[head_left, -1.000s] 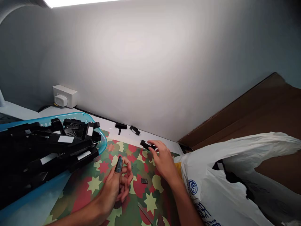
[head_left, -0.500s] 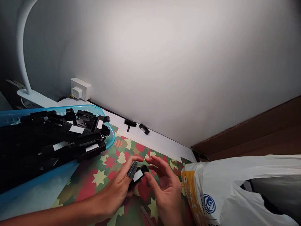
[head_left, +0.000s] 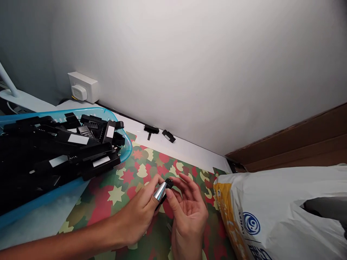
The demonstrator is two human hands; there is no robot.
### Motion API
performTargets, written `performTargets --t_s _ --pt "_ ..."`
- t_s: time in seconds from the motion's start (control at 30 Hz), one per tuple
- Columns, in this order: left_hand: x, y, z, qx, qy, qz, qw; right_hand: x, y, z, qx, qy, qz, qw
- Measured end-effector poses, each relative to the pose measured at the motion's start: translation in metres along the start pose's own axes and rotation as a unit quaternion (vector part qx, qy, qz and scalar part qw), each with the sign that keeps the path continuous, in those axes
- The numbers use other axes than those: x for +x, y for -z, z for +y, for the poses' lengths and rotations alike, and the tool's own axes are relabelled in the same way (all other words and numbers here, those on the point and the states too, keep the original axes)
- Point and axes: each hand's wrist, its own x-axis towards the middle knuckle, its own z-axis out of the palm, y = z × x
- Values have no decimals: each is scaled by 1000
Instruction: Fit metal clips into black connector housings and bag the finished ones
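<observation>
My left hand (head_left: 141, 211) is closed around a small black plastic part (head_left: 169, 183), mostly hidden by the fingers. A shiny silver cone-shaped cover (head_left: 160, 191) sits on the left thumb, which presses along the part. My right hand (head_left: 189, 213) has its thumb and fingertips at the part's upper end, pinching it, while the palm faces the left hand. Both hands are above a patterned sheet (head_left: 115, 195) with stars and trees. Below the right thumb, a thin clear strip (head_left: 169, 226) shows in part.
On the left, a blue basket (head_left: 127, 153) is heaped with black plastic parts (head_left: 78, 139), several with white labels. Two black pieces (head_left: 168, 136) lie by the wall. At right stands a white plastic bag (head_left: 276, 202). A socket box (head_left: 84, 86) and lamp base (head_left: 16, 97) are at back left.
The black part has turned in my hands, so its white label no longer shows. My right fingertips have closed in on its end. The view has shifted slightly right and down.
</observation>
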Motion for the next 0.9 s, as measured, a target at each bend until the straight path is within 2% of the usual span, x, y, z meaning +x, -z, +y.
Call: performTargets --t_s 0.1,0.27,0.43,0.6,0.77,0.9 --pt "1 -1 -1 9 -14 18 1000 -3 1 -1 -6 -5 8 1000" --pt "4 -2 8 68 -100 11 993 -7 4 -4 -10 3 -14 1000" --pt "8 -3 10 89 -109 6 990 -6 6 -8 -71 46 -39 996" --pt "10 -2 11 93 -103 -2 990 -2 10 -8 -142 128 -53 980" --pt "12 -3 11 77 -86 -4 993 5 21 -1 -208 237 -105 943" --pt "12 -4 11 59 -80 6 995 9 28 2 -224 270 -136 926"
